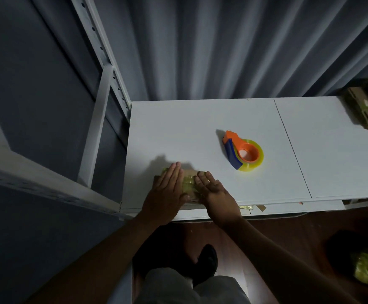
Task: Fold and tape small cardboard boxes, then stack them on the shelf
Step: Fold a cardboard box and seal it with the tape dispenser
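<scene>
The desk (178, 119) carries everything. A small cardboard box (189, 173) lies at its front edge toward the left corner, long axis running left to right, wrapped in yellowish tape. Both hands lie flat on it, fingers straight, gripping nothing: left hand (167, 194) on the left half, right hand (213, 194) on the right. The tape dispenser (242, 152) sits well apart, nearer the right hand. More boxes (367, 106) rest at the right edge; contents hidden.
</scene>
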